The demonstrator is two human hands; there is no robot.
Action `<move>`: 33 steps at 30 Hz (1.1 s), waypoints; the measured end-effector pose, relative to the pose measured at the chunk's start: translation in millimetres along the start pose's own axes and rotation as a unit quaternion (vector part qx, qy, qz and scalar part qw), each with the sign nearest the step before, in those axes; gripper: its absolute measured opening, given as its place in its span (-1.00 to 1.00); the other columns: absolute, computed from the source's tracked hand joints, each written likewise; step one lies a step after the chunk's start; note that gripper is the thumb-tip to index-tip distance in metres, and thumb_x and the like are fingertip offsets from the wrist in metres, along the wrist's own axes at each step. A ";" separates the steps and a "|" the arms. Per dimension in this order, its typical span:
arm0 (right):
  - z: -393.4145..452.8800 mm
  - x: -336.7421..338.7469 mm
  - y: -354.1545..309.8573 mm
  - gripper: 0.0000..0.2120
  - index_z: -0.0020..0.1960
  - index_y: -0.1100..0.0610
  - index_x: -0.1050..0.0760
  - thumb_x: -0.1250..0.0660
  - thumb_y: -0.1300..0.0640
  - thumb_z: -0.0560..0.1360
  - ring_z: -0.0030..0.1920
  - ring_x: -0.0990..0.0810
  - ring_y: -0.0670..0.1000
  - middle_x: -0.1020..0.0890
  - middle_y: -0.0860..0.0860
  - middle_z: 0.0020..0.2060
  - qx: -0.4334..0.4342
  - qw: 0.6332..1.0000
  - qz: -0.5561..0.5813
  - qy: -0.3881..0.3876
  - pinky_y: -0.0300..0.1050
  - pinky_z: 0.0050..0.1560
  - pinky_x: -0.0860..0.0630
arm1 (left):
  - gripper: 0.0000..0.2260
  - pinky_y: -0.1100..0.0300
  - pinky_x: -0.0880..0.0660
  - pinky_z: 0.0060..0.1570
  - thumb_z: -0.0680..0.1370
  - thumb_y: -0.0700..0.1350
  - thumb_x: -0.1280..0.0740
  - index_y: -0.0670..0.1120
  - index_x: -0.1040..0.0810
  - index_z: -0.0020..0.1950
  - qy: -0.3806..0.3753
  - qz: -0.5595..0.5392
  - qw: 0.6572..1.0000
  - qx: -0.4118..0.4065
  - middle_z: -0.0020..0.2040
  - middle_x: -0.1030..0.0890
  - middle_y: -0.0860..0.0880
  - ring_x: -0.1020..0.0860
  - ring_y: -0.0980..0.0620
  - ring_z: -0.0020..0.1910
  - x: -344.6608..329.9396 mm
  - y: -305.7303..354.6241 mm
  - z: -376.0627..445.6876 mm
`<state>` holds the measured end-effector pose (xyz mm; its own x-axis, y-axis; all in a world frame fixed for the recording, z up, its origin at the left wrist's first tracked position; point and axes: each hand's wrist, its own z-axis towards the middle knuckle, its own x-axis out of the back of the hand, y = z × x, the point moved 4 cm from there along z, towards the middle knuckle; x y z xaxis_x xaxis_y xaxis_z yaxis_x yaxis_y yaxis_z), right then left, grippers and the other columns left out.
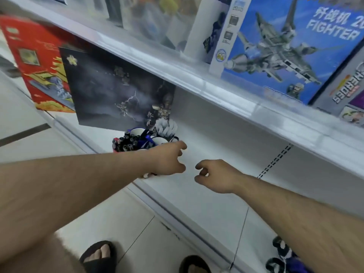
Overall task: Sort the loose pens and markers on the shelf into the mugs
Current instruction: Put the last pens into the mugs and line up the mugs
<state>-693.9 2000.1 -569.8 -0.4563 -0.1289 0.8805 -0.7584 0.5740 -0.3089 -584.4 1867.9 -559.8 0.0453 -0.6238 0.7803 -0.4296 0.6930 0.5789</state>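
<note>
A cluster of mugs stands on the white lower shelf. One mug at the left is packed with several dark pens and markers. White mugs with blue rims behind it hold blue pens. My left hand hovers right over the front of the cluster and hides part of it; its fingers are loosely curled and hold nothing. My right hand hangs over the bare shelf just to the right, fingers loosely curled, empty. No loose pens show on the visible shelf surface.
A dark boxed set and a red box lean behind the mugs. The upper shelf overhangs, carrying a blue fighter-jet box. A white fluffy item sits behind the mugs. Slippered feet are on the floor below.
</note>
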 end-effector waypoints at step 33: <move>313.3 -104.6 49.0 -0.75 -0.39 0.12 -0.59 -0.39 0.05 0.43 -0.25 -0.70 0.14 -0.67 0.00 -0.43 -0.216 0.864 0.403 0.212 0.15 -0.03 -0.64 | -0.75 0.26 -0.48 0.09 0.52 -0.21 -0.35 0.05 -0.48 0.13 0.233 -0.229 0.940 0.100 0.02 -0.53 0.18 -0.53 0.18 0.05 5.3 -187.2 76.6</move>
<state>-829.2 1788.4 -789.7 -0.4740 0.7080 0.5236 0.0123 0.5999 -0.8000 -572.8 1707.1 -682.2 0.6367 -0.5821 0.5057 -0.4277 0.2791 0.8597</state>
